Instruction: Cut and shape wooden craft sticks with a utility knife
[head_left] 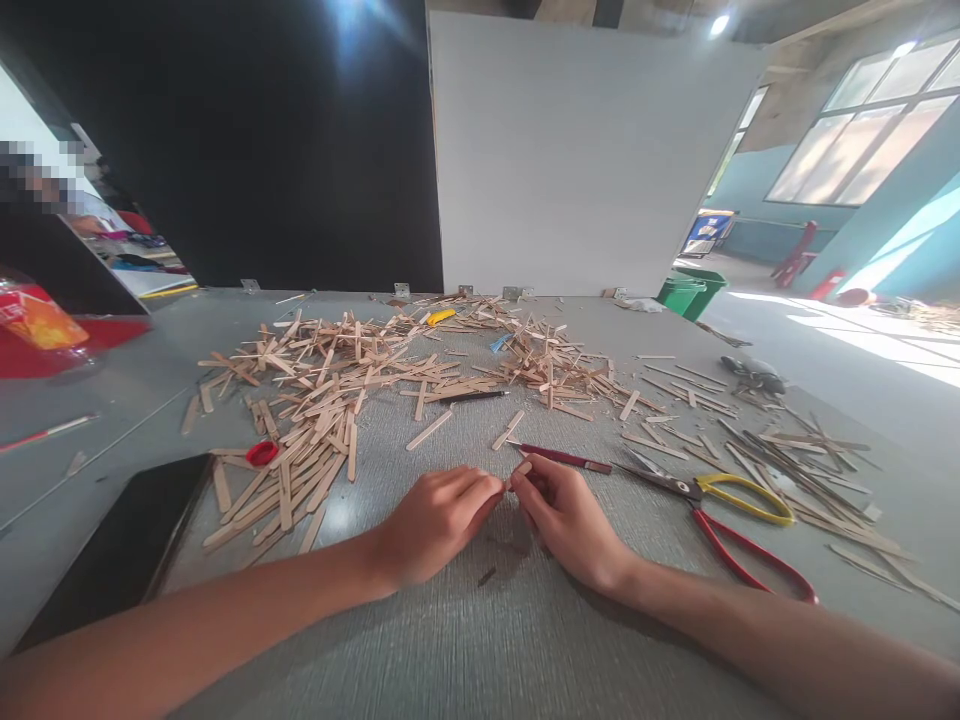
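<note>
Low over the grey table, my left hand (448, 518) and my right hand (568, 520) meet fingertip to fingertip. A small piece of wooden stick (523, 467) pokes up from the pinch of my right hand. The fingers of my left hand are closed right beside it; whatever sits in that pinch is mostly hidden. Just beyond lie a dark red craft knife (566, 458) and loose popsicle sticks (508, 430). A small dark scrap (487, 576) rests on the tabletop below my hands.
Heaped popsicle sticks (322, 440) spread across the left and back. Scissors (739, 515) with yellow and red handles lie at right, near thin wood strips (825, 490). A black phone (120, 550), a red ring (262, 454), a black pen (476, 396) and a yellow cutter (441, 317) also lie here.
</note>
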